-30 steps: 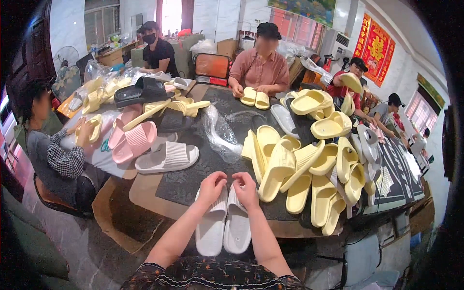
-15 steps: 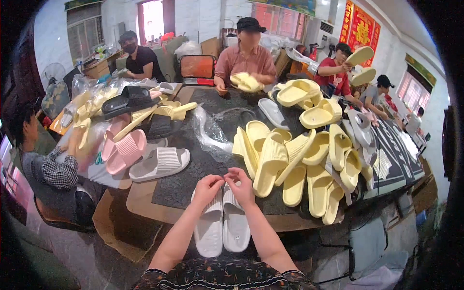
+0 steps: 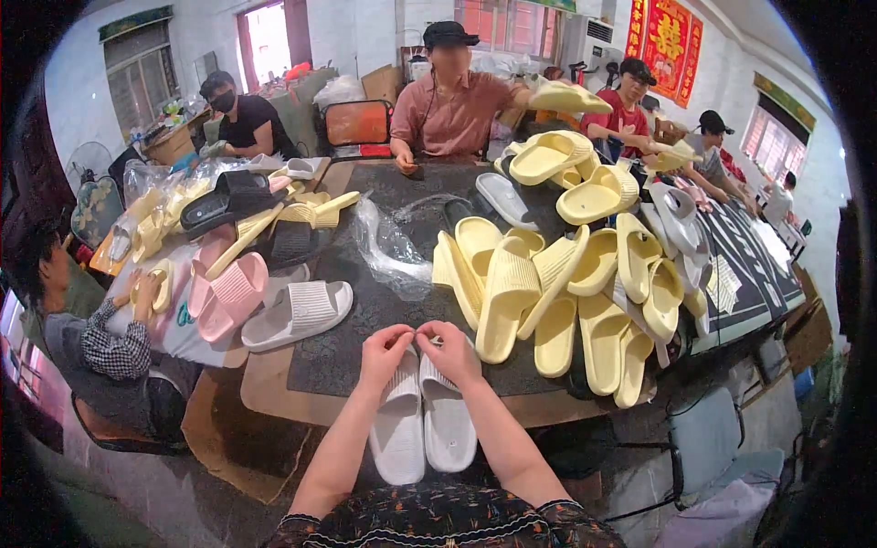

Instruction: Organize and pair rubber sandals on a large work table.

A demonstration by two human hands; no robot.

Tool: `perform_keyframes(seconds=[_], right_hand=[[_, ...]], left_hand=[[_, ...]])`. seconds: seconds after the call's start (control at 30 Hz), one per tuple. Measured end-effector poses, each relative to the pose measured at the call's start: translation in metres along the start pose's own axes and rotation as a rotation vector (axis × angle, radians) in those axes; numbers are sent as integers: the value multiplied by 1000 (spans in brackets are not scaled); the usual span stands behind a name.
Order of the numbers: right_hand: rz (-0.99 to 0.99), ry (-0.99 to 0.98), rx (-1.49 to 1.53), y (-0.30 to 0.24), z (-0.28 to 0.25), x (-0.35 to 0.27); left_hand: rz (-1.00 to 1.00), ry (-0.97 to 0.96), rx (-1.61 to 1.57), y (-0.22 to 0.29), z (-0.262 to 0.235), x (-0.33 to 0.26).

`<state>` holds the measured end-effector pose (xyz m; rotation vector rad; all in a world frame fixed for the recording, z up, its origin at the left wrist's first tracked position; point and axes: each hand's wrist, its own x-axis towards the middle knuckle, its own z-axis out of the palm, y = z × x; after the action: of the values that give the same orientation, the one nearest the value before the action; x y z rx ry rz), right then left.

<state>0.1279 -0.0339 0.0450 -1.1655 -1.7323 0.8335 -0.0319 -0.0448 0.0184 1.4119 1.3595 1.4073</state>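
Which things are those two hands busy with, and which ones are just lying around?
Busy with:
left hand and right hand, fingertips close together
pair of pale grey slippers beneath them

Lying around:
piled yellow slippers
pink slippers
grey slipper left of the hands
clear plastic

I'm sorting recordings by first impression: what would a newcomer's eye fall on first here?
Probably the big heap of yellow slippers, spread over the right half of the table. Next, at the near edge, the person's left hand and right hand, close together at the toe ends of two pale grey slippers. The red wall hanging also stands out, upper right.
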Motion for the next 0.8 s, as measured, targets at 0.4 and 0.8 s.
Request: perform_keyframes(seconds=[0.4, 0.8], right_hand=[[-25, 17, -52, 1, -2, 2], [-3, 65, -31, 5, 1, 1]], left_hand=[[78, 75, 76, -7, 3, 2], [64, 40, 6, -8, 1, 4]])
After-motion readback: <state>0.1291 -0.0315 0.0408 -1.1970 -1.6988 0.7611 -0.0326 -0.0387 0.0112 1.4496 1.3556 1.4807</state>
